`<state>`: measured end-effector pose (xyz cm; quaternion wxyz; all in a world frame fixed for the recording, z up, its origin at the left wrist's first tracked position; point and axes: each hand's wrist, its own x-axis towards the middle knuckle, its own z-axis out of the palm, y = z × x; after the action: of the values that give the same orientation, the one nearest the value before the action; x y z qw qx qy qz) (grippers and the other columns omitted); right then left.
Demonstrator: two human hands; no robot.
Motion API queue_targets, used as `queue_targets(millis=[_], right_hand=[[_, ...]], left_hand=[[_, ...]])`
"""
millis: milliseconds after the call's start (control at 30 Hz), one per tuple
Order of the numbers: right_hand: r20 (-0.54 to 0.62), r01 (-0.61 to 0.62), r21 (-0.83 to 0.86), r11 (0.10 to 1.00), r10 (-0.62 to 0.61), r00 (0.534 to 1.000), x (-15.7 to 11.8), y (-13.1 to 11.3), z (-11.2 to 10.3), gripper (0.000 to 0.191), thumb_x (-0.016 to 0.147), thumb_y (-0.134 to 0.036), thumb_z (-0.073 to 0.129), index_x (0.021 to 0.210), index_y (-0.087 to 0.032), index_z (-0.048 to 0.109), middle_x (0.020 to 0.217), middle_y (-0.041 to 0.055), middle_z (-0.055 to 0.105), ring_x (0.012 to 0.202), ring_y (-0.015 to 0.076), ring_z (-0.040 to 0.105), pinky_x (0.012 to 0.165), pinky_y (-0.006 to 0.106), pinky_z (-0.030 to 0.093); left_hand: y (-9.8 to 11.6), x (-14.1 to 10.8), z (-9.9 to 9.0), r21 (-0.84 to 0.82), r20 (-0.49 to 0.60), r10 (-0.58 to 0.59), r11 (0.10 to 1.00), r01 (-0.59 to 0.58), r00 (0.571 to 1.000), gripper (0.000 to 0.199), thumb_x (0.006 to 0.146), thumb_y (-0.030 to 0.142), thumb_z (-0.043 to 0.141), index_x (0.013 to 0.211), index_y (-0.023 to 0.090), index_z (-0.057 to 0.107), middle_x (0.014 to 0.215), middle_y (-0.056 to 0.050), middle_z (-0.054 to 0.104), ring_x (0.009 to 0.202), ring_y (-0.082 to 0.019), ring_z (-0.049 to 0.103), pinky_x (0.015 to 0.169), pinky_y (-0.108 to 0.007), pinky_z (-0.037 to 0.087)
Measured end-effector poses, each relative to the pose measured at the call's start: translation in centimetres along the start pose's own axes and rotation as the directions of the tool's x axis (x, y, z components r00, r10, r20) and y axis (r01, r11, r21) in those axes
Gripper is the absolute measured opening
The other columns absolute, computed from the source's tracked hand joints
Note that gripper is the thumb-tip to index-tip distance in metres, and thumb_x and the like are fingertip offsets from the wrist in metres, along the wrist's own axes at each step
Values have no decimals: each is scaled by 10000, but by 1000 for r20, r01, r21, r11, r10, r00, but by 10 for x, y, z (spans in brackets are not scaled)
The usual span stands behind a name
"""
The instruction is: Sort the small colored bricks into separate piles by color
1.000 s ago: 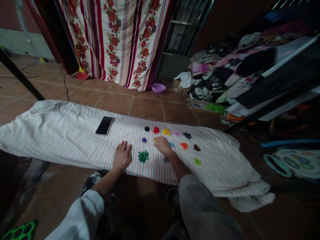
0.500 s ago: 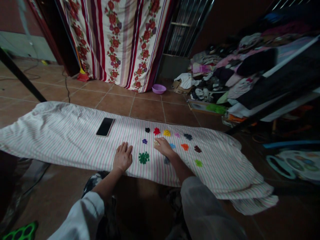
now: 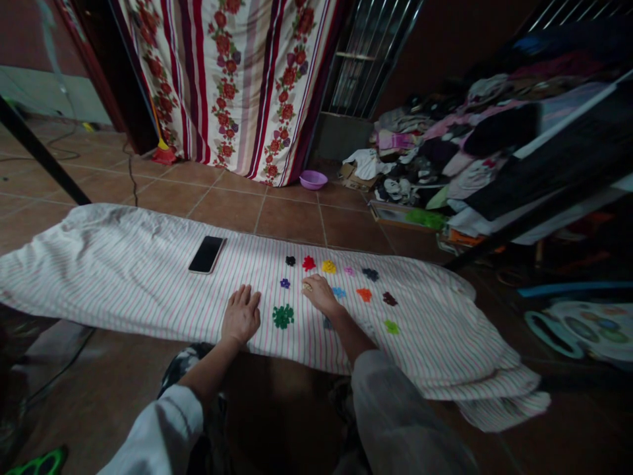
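My left hand lies flat on the striped cloth, its fingers spread, left of a pile of small green pieces. My right hand reaches down to a small heap of cream pieces, partly covering it. Its fingers are drawn together there; what is between them is too small to make out. Around it lie little piles: purple, black, red, yellow, pink, light blue and orange. A grey pile is partly hidden by my right wrist.
A phone rests on the cloth to the left. Dark grey, brown and lime green piles sit to the right. On the tiled floor beyond are a purple basin and a large heap of clothes.
My right hand has shifted very slightly at the cream heap. The left hand stays flat in its place. The whole view has moved a little.
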<state>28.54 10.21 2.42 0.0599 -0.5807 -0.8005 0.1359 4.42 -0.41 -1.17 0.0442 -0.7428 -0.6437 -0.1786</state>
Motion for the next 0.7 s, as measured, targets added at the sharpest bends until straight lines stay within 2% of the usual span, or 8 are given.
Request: queue_targets(millis=[433, 567, 700], right_hand=[[-1, 13, 18, 1000, -13, 1000, -3, 7, -2, 365, 849, -295, 642, 1191, -170, 660, 1193, 98, 639, 1100, 214, 546, 967, 300, 386], [-22, 17, 11, 1000, -17, 1000, 2, 4, -8, 312, 916, -256, 533, 1183, -162, 663, 1205, 98, 644, 1100, 207, 557, 987, 307, 375], [-22, 22, 1, 1000, -22, 1000, 14, -2, -8, 342, 942, -165, 440, 1215, -144, 645, 1220, 107, 641, 1129, 193, 557, 988, 280, 380]], left_hand=[[-1, -1, 3, -3, -6, 7, 1000, -7, 1000, 408, 863, 198, 495, 1248, 159, 626, 1390, -173, 529, 1348, -327, 434, 1101, -467, 368], [0, -1, 2, 7, -20, 7, 1000, -7, 1000, 407, 855, 188, 502, 1241, 168, 628, 1385, -163, 536, 1347, -320, 439, 1100, -464, 376], [0, 0, 2, 3, -16, 4, 1000, -4, 1000, 403, 852, 184, 508, 1235, 161, 632, 1384, -171, 537, 1346, -323, 441, 1099, -468, 377]])
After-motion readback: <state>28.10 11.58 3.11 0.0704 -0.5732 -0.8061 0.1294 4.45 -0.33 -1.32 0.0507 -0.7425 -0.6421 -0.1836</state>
